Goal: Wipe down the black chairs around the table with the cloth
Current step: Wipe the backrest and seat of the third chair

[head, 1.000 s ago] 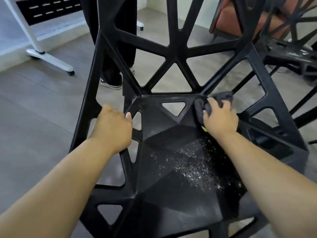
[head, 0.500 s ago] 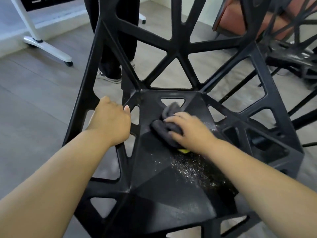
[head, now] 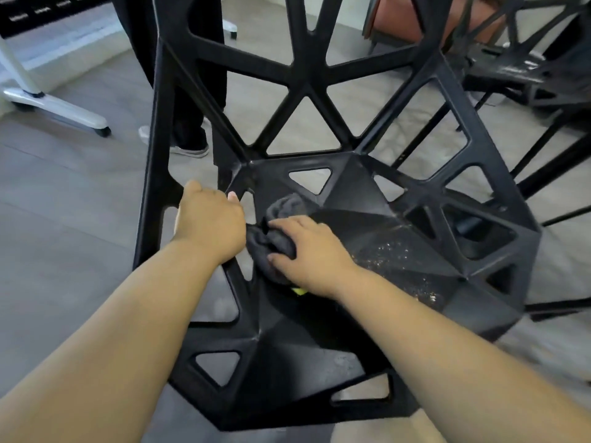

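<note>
1. Two hands are on the black chair [head: 287, 346] in my feed. It is a hard, matte moulded shell of flat angular facets, pierced by triangular openings, with a lattice backrest of straight struts.
2. I see the left hand [head: 209, 223] curled round a strut at the seat's left edge, gripping it.
3. I see the right hand [head: 311, 251] clasping the cloth [head: 260, 243], thumb and fingers folded over it. The cloth is dark grey, soft and bunched into creases, and is pressed onto the seat's rear left facet just beside the left hand.
4. A small yellow-green scrap [head: 299, 291] peeks out beneath the right wrist; I cannot tell what it is.
5. Pale gritty specks [head: 393, 254] lie scattered over the facets to the right of the cloth.
6. Behind the backrest stand dark trouser legs [head: 192, 91]. A white metal table foot [head: 54, 107] rests on the grey plank floor [head: 64, 203], and a second lattice chair [head: 511, 71] sits at upper right.
</note>
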`<state>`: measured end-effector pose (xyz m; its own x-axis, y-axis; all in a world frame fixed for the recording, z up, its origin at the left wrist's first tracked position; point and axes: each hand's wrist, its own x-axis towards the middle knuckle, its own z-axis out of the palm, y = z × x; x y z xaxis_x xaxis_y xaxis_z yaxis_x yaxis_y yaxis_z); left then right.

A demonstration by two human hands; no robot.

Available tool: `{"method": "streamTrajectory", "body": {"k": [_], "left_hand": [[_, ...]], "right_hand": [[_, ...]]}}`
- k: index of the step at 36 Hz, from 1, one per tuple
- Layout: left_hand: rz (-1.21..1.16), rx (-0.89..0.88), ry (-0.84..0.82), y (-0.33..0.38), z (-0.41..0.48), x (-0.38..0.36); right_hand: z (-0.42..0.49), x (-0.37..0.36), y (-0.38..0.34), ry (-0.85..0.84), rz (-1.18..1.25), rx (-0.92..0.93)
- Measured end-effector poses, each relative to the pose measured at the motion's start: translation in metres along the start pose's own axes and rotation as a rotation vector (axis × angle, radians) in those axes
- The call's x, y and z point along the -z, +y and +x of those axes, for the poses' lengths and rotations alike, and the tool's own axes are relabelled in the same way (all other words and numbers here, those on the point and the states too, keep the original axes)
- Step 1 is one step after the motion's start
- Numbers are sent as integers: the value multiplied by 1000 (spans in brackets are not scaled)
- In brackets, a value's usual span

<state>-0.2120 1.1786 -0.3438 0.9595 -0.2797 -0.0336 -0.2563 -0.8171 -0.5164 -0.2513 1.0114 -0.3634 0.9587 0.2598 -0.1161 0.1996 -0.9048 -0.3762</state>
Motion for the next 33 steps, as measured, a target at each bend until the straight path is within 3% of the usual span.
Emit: {"method": "streamTrajectory", "body": {"k": [3,6,8,12,15,17,23,27,29,33], "left_hand": [[2,-4,-20,0,1,3],[11,8,-46,1,-1,2],[12,18,-40,1,-3,3],[11,-13,-55,5,-6,2],[-4,-39,-88,5,-6,3],[-40,-50,-110,4,-6,5],[-160,-74,-126,-1,-13,15],[-250,-77,-111,-2,-17,14],[-407,-93,-87,2,-19,15],[-604,-237,-83,22,-25,20]], "right_hand": [[-34,7,4,-77,38,233],[-49,21,32,-99,-17,231],[-44,31,60,-2,-129,48],[-25,49,89,134,-209,-544],[-21,38,63,206,-158,-658],[-24,21,38,212,-126,-539],[-73,-1,-16,54,39,62],[-87,16,14,81,37,109],[-82,26,46,175,-42,-41],[-69,48,97,296,-187,-588]]}}
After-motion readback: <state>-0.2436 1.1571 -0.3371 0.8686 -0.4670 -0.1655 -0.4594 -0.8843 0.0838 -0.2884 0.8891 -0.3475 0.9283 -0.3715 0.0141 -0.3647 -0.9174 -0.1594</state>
